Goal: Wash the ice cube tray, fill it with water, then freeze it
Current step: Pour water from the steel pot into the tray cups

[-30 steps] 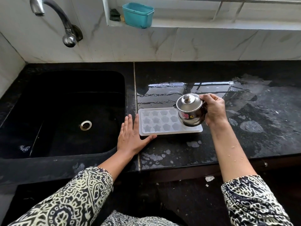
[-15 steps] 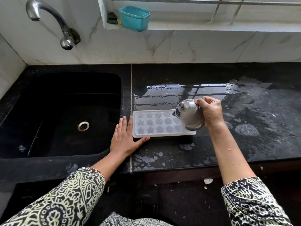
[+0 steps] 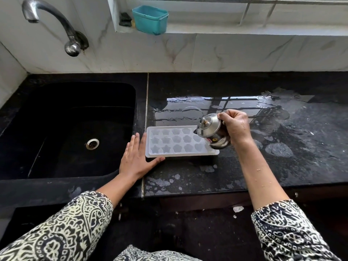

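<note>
The right hand (image 3: 236, 127) grips the steel pot (image 3: 211, 131), now tipped further over the ice cube tray (image 3: 175, 142); the left hand (image 3: 135, 157) stays flat beside it.

White ice cube tray (image 3: 169, 143), black counter (image 3: 244, 87), teal tub (image 3: 150, 19), black-and-cream paisley sleeves (image 3: 75, 228)

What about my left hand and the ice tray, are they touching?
Touching. The head view shows the left hand flat, index finger along the left edge of the ice tray, thumb against its front corner, with no gap between.
</note>
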Available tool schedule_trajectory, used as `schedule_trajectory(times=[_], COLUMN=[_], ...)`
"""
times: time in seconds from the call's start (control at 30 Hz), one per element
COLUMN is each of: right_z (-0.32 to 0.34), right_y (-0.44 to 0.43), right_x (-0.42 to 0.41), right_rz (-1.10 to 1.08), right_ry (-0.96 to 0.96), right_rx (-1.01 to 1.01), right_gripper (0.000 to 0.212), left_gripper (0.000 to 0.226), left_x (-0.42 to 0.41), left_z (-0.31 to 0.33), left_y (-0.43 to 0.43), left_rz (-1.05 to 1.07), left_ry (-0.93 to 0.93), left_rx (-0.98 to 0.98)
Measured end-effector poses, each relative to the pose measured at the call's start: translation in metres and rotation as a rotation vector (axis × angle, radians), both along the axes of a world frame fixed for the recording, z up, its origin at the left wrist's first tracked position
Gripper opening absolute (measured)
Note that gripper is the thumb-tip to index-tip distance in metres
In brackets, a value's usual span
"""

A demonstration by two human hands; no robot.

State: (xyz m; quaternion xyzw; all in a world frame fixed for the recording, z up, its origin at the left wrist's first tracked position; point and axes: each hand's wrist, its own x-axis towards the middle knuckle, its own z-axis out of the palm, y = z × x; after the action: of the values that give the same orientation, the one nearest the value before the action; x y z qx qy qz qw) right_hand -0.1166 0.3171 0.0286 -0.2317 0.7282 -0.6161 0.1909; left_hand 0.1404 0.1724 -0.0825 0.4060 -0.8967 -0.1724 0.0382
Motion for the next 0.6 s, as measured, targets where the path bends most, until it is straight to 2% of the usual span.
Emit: schedule_trajectory(times=[0.6], right_z=[0.0018], right_y=[-0.0005], right_x=[-0.0071], right_rz=[0.057], right_ry=[0.007], right_rx=[0.023], right_gripper=[0.035], left_gripper=[0.121], left_x=[-0.0009], left_z=[-0.0026], left_y=[-0.0010], left_rz=[0.006], left_ry=[-0.039], left_rx=[-0.016])
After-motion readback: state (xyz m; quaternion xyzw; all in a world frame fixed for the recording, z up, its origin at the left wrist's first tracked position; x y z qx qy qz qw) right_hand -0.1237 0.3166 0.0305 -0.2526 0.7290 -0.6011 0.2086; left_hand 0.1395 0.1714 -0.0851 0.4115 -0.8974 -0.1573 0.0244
